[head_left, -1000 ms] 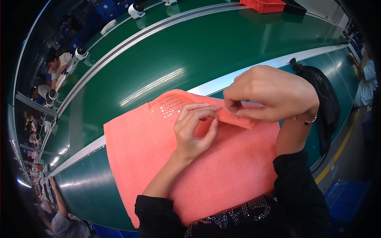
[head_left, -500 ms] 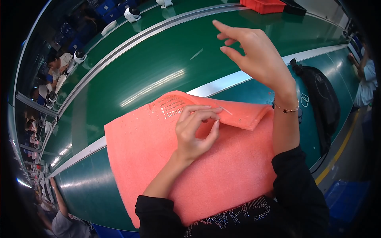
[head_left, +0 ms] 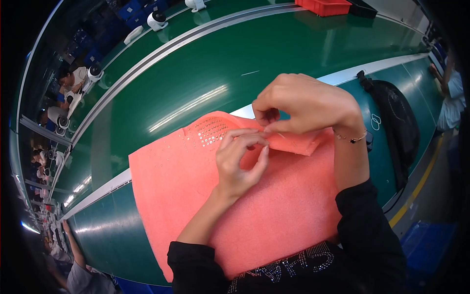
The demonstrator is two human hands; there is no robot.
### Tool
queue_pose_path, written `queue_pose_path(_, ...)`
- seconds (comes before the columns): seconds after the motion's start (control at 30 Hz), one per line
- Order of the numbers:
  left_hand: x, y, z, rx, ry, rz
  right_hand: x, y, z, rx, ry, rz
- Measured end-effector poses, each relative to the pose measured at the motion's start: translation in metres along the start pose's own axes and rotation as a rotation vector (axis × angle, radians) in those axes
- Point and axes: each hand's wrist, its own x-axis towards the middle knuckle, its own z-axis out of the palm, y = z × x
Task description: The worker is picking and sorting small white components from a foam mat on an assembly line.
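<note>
A salmon-pink sheet (head_left: 284,220) of soft material lies on the green belt in front of me. Its far right corner is folded back toward me. A patch of small shiny studs (head_left: 208,131) sits near its far edge. My left hand (head_left: 240,164) rests on the sheet, its forefinger and thumb pinching the fold's edge. Just above it, my right hand (head_left: 303,105), with a thin bracelet on the wrist, is curled over the same fold and pinches it with thumb and fingertips. What sits between those fingertips is too small to tell.
The green conveyor belt (head_left: 196,73) with a pale strip runs diagonally under the sheet. A black bag (head_left: 396,122) lies to the right. A red crate (head_left: 329,6) and white devices (head_left: 156,19) stand at the far side. Other people (head_left: 73,78) work along the left and right edges.
Half a second ago my right hand was lifted, open, above the belt. It has come back down to the folded corner and closed on it. My left hand stayed in place.
</note>
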Motion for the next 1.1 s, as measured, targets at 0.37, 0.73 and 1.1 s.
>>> queue_pose_path(0.37,0.01,0.005,0.011,0.005,0.043,-0.061,0.014,0.025,0.005,-0.317,0.813,0.308)
queue_pose_path(0.73,0.021,0.003,0.019,0.109,0.008,-0.174,-0.051,0.012,-0.04,-0.042,0.25,0.011)
queue_pose_path(1.1,0.017,-0.004,0.028,0.069,-0.019,-0.204,-0.057,0.002,-0.039,-0.044,0.093,0.123)
